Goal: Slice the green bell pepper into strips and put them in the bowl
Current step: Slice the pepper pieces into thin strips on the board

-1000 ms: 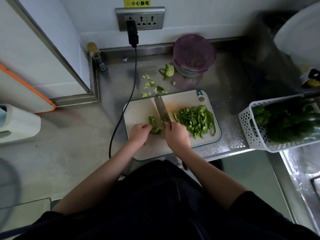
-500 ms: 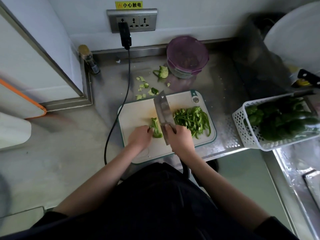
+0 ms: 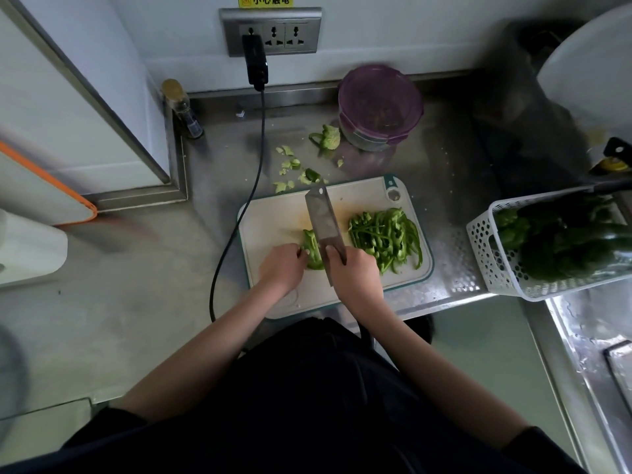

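Right hand (image 3: pixel 355 278) grips cleaver (image 3: pixel 323 220) (blade pointing away) beside pepper piece (image 3: pixel 313 249).

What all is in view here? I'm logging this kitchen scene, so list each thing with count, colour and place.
cutting board: one, white with teal rim, counter centre
pepper piece: one, green, on the board, left of the blade
pepper strips: a pile, green, right part of the board
cleaver: one, steel, over the board
pepper scraps: several, pale green, behind the board
lidded bowl: one, purple lid, by the back wall
basket: one, white, holding green peppers, right
cable: one, black, from the wall socket
bottle: one, small, back corner
left hand: holds the pepper piece
right hand: grips the cleaver
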A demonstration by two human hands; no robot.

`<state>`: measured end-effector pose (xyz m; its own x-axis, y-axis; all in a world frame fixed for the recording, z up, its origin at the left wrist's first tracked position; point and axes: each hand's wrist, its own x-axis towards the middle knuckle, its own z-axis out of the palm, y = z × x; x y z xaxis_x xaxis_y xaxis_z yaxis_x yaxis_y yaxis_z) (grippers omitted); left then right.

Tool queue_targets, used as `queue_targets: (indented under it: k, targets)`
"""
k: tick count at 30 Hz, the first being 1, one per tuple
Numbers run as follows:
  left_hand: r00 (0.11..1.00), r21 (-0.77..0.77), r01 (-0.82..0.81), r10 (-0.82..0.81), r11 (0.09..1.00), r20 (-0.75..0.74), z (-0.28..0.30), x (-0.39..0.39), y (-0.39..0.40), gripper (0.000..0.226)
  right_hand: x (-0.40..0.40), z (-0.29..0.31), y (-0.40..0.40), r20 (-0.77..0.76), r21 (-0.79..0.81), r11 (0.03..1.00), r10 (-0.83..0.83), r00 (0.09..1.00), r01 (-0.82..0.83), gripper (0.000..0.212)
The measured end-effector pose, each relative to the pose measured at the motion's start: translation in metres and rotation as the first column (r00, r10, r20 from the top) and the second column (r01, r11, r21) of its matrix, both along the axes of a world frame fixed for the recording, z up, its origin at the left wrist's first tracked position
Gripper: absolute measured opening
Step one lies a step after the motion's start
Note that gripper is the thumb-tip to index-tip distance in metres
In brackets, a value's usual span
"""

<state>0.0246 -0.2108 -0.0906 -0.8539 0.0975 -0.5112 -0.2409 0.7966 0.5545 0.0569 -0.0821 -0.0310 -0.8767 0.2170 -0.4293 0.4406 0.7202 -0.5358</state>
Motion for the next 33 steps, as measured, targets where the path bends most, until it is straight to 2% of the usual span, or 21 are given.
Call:
queue_targets:
  k: [5,9,14,17,23,33]
  targets:
    - [1.000,-0.006,0.011,-0.011,1.000,0.003,0.003,0.000,0.000,0.041,-0.001,0.002,-0.002,-0.020,0.049,0.999,0.019,1.000,-0.018,0.036]
    - [1.000,0.001,-0.001,0.001,1.000,0.020,0.004,0.000,-0.001,0.040,-0.002,0.004,0.007,-0.032,0.029,1.000,-0.010,0.999,0.011,0.040]
    - [0.998,0.081,-0.061,0.061,0.995,0.005,0.005,0.004,0.001,0.039,0.003,-0.003,0.005,0.041,-0.016,1.000,0.008,0.999,-0.007,0.037]
    - [0.997,0.117,-0.074,0.077,0.990,-0.017,0.007,0.006,0.001,0.038,0.004,-0.005,0.005,0.033,-0.033,0.999,-0.016,0.999,0.017,0.037]
    - [1.000,0.028,-0.013,0.013,1.000,0.008,0.010,0.004,0.005,0.040,0.008,-0.008,0.001,-0.002,0.012,1.000,0.010,1.000,-0.010,0.038]
    - [1.000,0.057,0.006,-0.008,0.998,0.026,0.007,0.003,0.002,0.039,0.014,-0.020,-0.007,-0.020,0.054,0.998,0.024,1.000,-0.023,0.042]
